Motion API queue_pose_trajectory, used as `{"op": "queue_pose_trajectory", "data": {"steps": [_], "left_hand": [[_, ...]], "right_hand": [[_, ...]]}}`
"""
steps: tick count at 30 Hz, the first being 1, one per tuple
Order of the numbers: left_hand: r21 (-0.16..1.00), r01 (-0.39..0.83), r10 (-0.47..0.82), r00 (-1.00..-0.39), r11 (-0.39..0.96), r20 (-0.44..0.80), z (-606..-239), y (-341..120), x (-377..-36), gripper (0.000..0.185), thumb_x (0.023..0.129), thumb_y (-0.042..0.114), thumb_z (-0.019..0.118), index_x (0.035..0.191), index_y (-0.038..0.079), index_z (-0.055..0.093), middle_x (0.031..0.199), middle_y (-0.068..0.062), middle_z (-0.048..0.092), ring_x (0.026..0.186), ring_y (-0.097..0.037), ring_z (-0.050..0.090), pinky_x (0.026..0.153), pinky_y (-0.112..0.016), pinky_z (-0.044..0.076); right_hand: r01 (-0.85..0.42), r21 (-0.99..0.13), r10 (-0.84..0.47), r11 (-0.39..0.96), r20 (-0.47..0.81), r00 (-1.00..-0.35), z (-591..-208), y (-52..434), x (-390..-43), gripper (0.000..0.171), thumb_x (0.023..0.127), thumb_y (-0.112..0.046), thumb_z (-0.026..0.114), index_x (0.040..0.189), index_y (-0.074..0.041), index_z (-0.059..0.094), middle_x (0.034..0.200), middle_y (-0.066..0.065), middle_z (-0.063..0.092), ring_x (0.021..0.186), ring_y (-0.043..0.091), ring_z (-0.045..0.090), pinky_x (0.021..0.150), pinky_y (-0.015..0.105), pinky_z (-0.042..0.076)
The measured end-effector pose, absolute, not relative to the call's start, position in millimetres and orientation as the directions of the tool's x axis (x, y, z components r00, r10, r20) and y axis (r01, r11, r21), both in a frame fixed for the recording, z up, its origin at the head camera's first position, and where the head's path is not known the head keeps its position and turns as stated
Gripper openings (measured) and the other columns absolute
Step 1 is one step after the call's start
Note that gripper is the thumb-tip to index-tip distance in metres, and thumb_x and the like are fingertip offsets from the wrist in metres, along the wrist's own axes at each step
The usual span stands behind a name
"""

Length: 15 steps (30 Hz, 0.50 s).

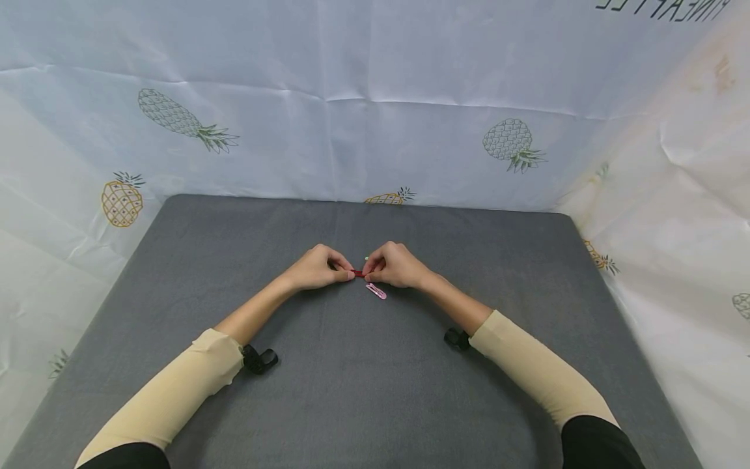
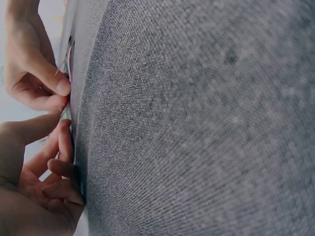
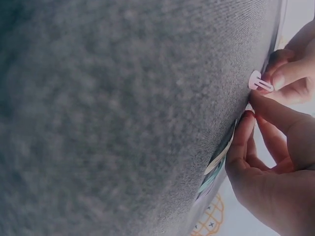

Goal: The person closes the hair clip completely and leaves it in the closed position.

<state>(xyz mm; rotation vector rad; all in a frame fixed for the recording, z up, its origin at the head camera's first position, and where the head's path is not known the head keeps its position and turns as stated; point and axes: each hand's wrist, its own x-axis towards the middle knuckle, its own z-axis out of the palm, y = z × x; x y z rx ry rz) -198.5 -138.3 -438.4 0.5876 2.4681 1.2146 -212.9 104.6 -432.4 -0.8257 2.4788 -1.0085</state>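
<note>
Overall, the largest item on record is the pale backdrop cloth (image 1: pixel 281 143), printed with pineapples and standing behind and beside the work. Next is the grey table (image 1: pixel 351 391), its covering smooth under the hands. Two cream sleeves (image 1: pixel 176 387) cover the forearms.

The left hand (image 1: pixel 319 266) and right hand (image 1: pixel 397 266) meet over the table's middle, thumb and fingers of each pinching one end of a small red piece (image 1: pixel 359 273). The red piece lies between the two sets of fingertips, mostly covered; its exact form cannot be told.

A pink hair clip (image 1: pixel 376 291) lies just beside the right hand, on the near side, held by neither. Smaller still, a cream strip (image 3: pixel 220 158) and a teal strip (image 3: pixel 211 181) show next to the right fingers; what they are is unclear.

Assessment: a piece this slim probably calls for fingertip pinches at its extreme ends, leaving the middle visible. Even, opposed pressure is advised, with both wrists low and steady; a one-sided push could twist it free. The right fingers should clear the pink hair clip.
</note>
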Motion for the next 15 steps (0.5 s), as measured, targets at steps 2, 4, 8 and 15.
{"op": "queue_pose_trajectory", "data": {"steps": [2,4,8,15], "left_hand": [[0.803,0.213,0.492,-0.863,0.557,-0.113,-438.6,-138.2,-198.2,0.015,0.099,0.016,0.079,0.105,0.004,0.085,0.087,-0.005,0.079,0.072,-0.006,0.059,0.068,-0.024,0.046],[0.800,0.217,0.494,-0.862,0.559,-0.111,-439.0,-138.3,-198.4,0.016,0.099,0.017,0.079,0.105,0.003,0.085,0.087,-0.005,0.079,0.072,-0.007,0.059,0.068,-0.024,0.046],[0.800,0.217,0.488,-0.866,0.559,-0.106,-439.9,-138.0,-199.0,0.015,0.099,0.017,0.079,0.103,0.004,0.085,0.087,-0.004,0.079,0.072,-0.007,0.059,0.068,-0.023,0.046],[0.803,0.211,0.480,-0.871,0.557,-0.104,-440.0,-137.6,-199.3,0.012,0.099,0.014,0.078,0.102,0.005,0.086,0.090,-0.006,0.082,0.075,-0.007,0.061,0.072,-0.024,0.048]], "right_hand": [[-0.386,-0.717,-0.627,0.580,-0.091,-0.774,-432.4,104.4,-213.1,0.005,0.096,-0.008,0.082,0.100,-0.006,0.084,0.088,0.008,0.081,0.072,0.005,0.069,0.067,0.020,0.054],[-0.384,-0.718,-0.626,0.580,-0.091,-0.775,-432.6,104.4,-213.3,0.006,0.096,-0.007,0.082,0.101,-0.005,0.084,0.089,0.008,0.082,0.075,0.006,0.070,0.069,0.021,0.055],[-0.381,-0.722,-0.622,0.577,-0.085,-0.779,-432.8,104.3,-214.0,0.013,0.095,-0.007,0.083,0.107,-0.004,0.083,0.094,0.009,0.082,0.081,0.008,0.073,0.074,0.021,0.058],[-0.395,-0.725,-0.635,0.564,-0.074,-0.769,-431.8,104.3,-214.3,0.010,0.095,-0.007,0.082,0.104,-0.003,0.084,0.091,0.009,0.082,0.076,0.006,0.071,0.070,0.021,0.057]]}}
